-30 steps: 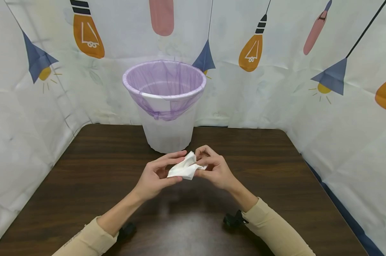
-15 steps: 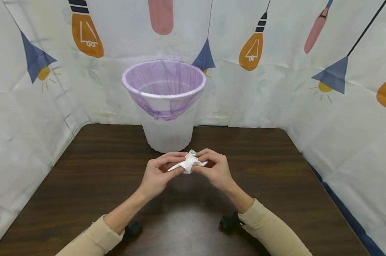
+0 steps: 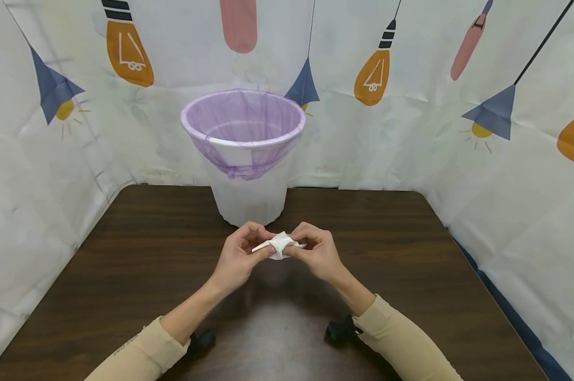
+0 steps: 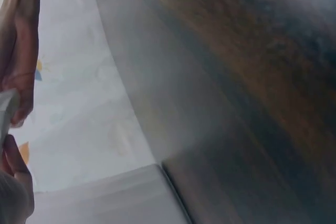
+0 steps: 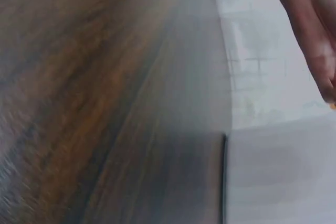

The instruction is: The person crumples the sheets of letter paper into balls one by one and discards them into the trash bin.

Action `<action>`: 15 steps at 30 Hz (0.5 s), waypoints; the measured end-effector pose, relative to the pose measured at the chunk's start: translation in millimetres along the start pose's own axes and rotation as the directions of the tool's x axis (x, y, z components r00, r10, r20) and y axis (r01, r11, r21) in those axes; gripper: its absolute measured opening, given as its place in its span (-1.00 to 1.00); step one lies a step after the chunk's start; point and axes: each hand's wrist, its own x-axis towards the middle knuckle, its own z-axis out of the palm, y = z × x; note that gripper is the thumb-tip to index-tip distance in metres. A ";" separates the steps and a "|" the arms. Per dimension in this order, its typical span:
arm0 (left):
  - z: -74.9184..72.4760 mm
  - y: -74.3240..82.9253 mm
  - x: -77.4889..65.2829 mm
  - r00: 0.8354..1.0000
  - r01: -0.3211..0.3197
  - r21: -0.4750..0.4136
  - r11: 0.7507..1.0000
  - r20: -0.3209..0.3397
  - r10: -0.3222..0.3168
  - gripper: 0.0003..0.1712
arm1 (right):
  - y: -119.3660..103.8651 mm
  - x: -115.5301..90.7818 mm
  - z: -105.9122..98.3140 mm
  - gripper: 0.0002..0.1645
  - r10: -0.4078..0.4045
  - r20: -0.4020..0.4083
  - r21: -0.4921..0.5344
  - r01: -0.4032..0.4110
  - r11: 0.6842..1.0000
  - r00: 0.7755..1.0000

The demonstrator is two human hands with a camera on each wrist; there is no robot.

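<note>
A small crumpled white tissue (image 3: 281, 242) is held in the air between both hands, in front of the bin. My left hand (image 3: 238, 258) pinches its left side with thumb and curled fingers. On the other side, my right hand (image 3: 319, 255) pinches it the same way. At the left edge of the left wrist view, part of the tissue (image 4: 6, 109) shows between the two hands. The right wrist view catches only one hand (image 5: 314, 40) at its upper right, and no tissue can be made out there.
A white bin (image 3: 251, 198) with a purple liner (image 3: 248, 164) stands at the back of the dark wooden table (image 3: 377, 238). White cloth (image 3: 434, 63) printed with lamps and bulbs surrounds the table at the back and sides.
The tissue has been bunched smaller between the fingers. My left fingers have curled in more, and the hands have drawn slightly closer together. A greenish spot on the tissue's top is now out of sight.
</note>
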 end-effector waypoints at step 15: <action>16.6 -9.8 2.1 0.936 0.179 0.085 0.980 -0.320 -0.144 -0.64 | 14.4 -0.5 -2.0 -0.81 0.037 -0.221 -0.082 -0.057 0.995 0.975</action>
